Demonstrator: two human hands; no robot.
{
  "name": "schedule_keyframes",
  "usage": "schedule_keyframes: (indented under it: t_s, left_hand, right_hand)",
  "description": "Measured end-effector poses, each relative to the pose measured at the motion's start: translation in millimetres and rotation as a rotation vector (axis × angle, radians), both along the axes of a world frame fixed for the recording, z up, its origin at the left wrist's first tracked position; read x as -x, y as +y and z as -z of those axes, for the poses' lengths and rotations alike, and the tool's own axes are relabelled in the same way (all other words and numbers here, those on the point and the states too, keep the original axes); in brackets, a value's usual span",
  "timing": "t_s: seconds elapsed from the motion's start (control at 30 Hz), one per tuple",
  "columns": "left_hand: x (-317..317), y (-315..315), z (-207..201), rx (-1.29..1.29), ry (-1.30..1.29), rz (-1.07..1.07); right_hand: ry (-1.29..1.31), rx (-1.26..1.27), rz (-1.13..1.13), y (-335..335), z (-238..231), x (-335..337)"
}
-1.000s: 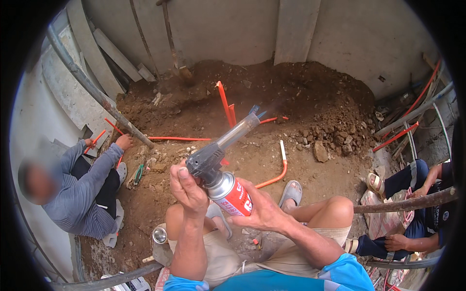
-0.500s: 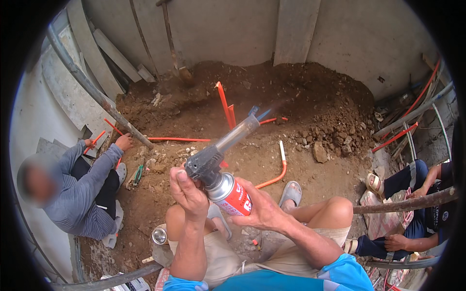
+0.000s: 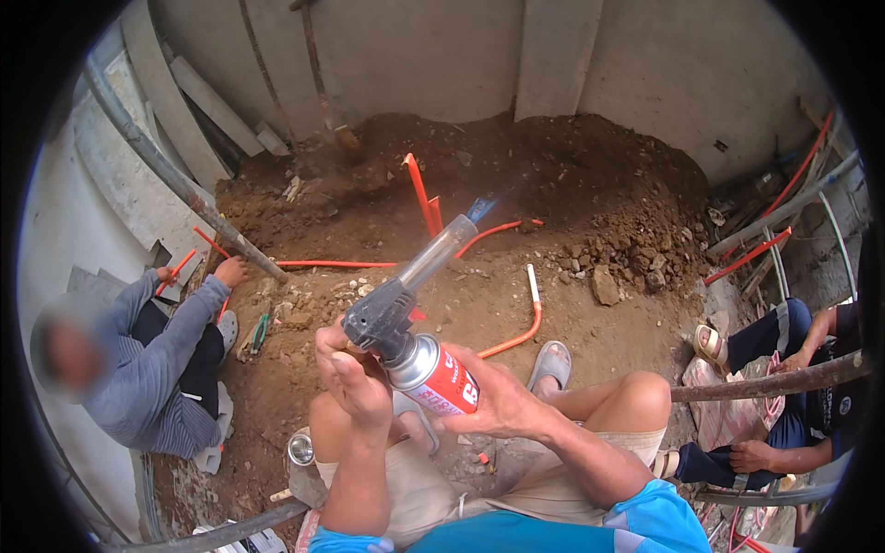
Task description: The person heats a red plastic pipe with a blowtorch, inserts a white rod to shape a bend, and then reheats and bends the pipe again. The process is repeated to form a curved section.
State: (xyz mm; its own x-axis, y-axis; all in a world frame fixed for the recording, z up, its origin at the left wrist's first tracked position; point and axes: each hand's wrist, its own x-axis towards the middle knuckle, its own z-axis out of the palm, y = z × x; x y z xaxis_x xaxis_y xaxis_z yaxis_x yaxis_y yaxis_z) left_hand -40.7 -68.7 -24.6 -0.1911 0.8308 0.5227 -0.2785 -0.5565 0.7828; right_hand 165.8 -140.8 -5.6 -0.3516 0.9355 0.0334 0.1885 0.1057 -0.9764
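Observation:
My right hand [image 3: 498, 398] is wrapped around a red gas canister [image 3: 444, 385] with a silver collar. Screwed to its top is a blowtorch [image 3: 380, 318] with a black body and a long metal tube, tilted up and away to the right. A faint blue flame [image 3: 480, 208] shows at the tube's mouth. Curled against the rear of the black body is my left hand [image 3: 361, 385], its fingertips partly hidden behind it. A bent orange pipe [image 3: 518, 343] with a white end lies on the soil just beyond my right hand.
Orange pipes [image 3: 419, 194] stand up from the dug soil. At left, a crouching person [image 3: 152, 364] holds orange pipe pieces; green-handled pliers [image 3: 261, 332] lie nearby. Another person [image 3: 784, 415] sits at right behind a metal bar [image 3: 774, 382]. A shovel [image 3: 343, 138] leans on the back wall.
The blowtorch has shifted slightly left and points a bit more upright. The flame looks fainter. My left thumb has moved away from the torch body's rear.

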Motion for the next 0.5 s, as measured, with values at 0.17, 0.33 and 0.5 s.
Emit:
schedule_keyframes:
  t_s: [0.17,0.33,0.5]
  left_hand:
    - [2,-7,-10,0.085,0.073,0.040]
    - [8,-11,-10,0.126,0.117,-0.026]
    - [13,-9,-6,0.040,0.189,-0.037]
  right_hand:
    - [-0.009,0.042,0.013,-1,-1,-4]
    - [-0.052,-0.006,0.015,-1,3,-3]
    - [-0.065,0.008,-0.002,-1,1,-2]
